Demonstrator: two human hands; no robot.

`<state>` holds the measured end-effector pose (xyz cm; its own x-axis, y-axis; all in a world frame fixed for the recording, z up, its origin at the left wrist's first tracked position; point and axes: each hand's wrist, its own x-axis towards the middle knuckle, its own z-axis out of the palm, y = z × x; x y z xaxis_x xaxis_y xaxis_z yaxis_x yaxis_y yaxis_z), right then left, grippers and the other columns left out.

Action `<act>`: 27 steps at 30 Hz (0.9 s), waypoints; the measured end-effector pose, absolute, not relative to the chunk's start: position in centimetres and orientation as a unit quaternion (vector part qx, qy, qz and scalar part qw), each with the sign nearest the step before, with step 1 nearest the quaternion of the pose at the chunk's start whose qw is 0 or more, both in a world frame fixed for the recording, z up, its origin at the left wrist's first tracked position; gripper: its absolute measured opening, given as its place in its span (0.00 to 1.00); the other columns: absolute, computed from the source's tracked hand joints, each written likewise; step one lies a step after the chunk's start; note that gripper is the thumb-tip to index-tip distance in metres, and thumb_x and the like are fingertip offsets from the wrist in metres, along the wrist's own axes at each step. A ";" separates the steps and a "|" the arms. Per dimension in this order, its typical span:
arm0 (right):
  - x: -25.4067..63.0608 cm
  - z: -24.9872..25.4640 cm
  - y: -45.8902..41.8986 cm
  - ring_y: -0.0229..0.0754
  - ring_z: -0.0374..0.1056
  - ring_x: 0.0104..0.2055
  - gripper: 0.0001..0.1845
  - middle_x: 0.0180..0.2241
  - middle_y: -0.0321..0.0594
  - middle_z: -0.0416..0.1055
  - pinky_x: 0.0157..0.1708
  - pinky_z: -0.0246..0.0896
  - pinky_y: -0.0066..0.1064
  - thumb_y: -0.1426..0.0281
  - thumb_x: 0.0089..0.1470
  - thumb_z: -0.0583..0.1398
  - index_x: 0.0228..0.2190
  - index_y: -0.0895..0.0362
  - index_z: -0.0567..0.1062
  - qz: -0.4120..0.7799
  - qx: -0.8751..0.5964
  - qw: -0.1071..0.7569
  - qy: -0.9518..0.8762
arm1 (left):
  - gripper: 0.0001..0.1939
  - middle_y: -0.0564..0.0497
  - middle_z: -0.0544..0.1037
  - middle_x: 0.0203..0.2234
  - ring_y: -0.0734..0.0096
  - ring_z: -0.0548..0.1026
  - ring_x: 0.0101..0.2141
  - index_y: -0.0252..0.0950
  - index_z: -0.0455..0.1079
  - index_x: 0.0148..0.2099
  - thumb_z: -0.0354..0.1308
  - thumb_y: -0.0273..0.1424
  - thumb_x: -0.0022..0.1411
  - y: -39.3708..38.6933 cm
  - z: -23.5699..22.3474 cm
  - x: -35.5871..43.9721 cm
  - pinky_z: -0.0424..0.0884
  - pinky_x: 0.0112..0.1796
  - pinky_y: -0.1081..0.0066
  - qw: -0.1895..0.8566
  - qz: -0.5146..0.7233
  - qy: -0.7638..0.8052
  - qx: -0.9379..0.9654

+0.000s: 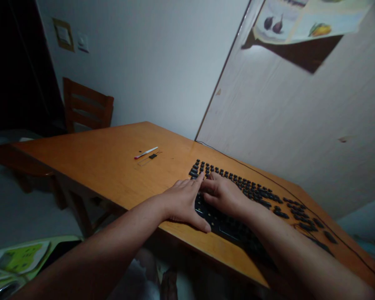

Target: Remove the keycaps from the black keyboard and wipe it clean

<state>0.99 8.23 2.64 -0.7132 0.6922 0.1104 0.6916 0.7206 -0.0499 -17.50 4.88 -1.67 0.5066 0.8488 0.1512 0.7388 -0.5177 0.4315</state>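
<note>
A black keyboard [226,228] lies along the table's front edge, many of its key positions bare. My left hand [184,199] is spread against its left end, with the thumb at the front edge and the forefinger pointing toward the back. Over the left part of the keyboard, my right hand [223,193] has its fingers curled down and closed, close to my left forefinger. Whatever is between the right fingertips is hidden. Loose black keycaps [253,189] lie in rows on the table just behind the keyboard, partly covered by my right hand and forearm.
The wooden table [112,162] holds a white brush-like tool [146,153] and a wire tool with a black middle [153,156]. A black cable [237,160] runs along the wall side. A chair [87,106] stands beyond; a green-rimmed surface [62,239] is at lower left.
</note>
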 end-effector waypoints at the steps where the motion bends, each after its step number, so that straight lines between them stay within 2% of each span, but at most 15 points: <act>1: 1.1 2.6 8.0 0.40 0.62 0.36 0.17 0.35 0.37 0.61 0.35 0.55 0.28 0.72 0.51 0.59 0.44 0.49 0.75 -0.009 -0.364 0.054 -0.930 | 0.72 0.33 0.52 0.66 0.42 0.55 0.63 0.32 0.31 0.71 0.60 0.66 0.35 4.9 -1.7 -17.5 0.54 0.59 0.54 0.158 0.174 0.466 0.853; 9: 2.2 2.9 7.0 0.39 0.62 0.35 0.13 0.38 0.40 0.62 0.33 0.54 0.28 0.71 0.55 0.57 0.42 0.51 0.77 -0.059 -0.321 0.025 -0.945 | 0.74 0.32 0.50 0.66 0.42 0.54 0.63 0.29 0.31 0.71 0.55 0.69 0.35 5.4 -2.0 -17.5 0.53 0.60 0.54 0.145 0.166 0.455 0.863; 21: 3.2 3.3 6.3 0.39 0.60 0.34 0.13 0.36 0.40 0.61 0.33 0.55 0.28 0.73 0.58 0.56 0.41 0.52 0.77 -0.026 -0.316 0.010 -0.948 | 0.72 0.34 0.50 0.67 0.43 0.53 0.64 0.34 0.33 0.71 0.55 0.69 0.34 5.6 -2.1 -17.6 0.51 0.60 0.54 0.146 0.164 0.452 0.864; 27: 3.8 3.1 6.1 0.38 0.61 0.34 0.13 0.37 0.41 0.61 0.33 0.55 0.28 0.75 0.58 0.55 0.43 0.54 0.75 -0.021 -0.332 0.018 -0.943 | 0.73 0.33 0.53 0.66 0.42 0.54 0.63 0.30 0.34 0.71 0.54 0.69 0.34 5.3 -1.7 -17.5 0.52 0.60 0.54 0.144 0.155 0.459 0.863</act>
<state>3.79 6.10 3.05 -0.7788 0.6255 0.0478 0.6270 0.7785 0.0271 -17.47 5.34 -1.68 0.5308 0.8364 0.1364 0.7471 -0.5379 0.3905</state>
